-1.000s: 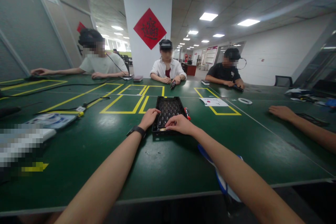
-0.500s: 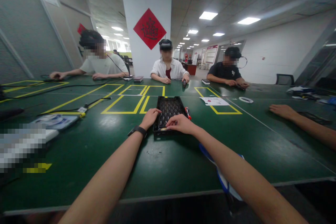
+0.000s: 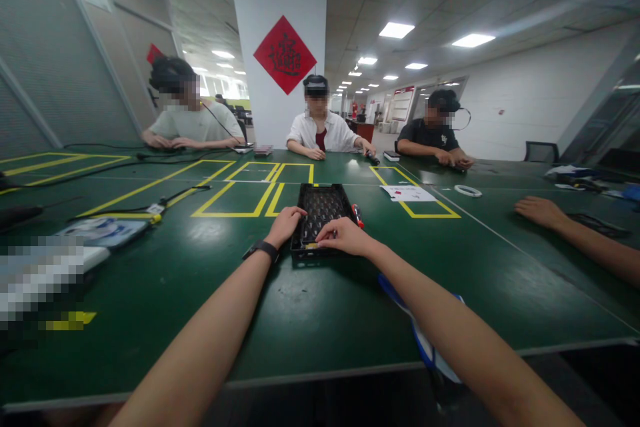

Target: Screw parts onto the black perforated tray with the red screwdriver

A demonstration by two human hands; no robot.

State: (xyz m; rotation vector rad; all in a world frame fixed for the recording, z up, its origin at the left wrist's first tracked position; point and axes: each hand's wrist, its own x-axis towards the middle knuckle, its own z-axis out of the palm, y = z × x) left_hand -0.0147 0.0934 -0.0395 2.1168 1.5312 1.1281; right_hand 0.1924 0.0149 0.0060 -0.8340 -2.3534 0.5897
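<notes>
A black plastic tray (image 3: 296, 255) with rows of round holes inside lies flat on the green table in front of me. My left hand (image 3: 287, 225) is closed at its left wall, the fingertips over the rim. Across the near right corner reaches my right hand (image 3: 343, 238), thumb and fingers pinched together low inside the near end. A small yellowish piece (image 3: 311, 245) shows just beside those fingertips. What the pinch itself holds is too small to make out. Against the tray's right side lies a red and black object (image 3: 358, 215), partly covered.
Yellow tape rectangles (image 3: 230, 215) mark the table (image 3: 280, 327). A white paper sheet (image 3: 407, 193) and a white ring (image 3: 468, 191) lie to the right. A blue-edged item (image 3: 423, 340) sits under my right forearm. Another person's hand (image 3: 540, 210) rests at right; several people sit opposite.
My hands and the tray stay almost still. Across the table, one person's hand has moved right with a dark object, and the person at left has drawn a hand inward.
</notes>
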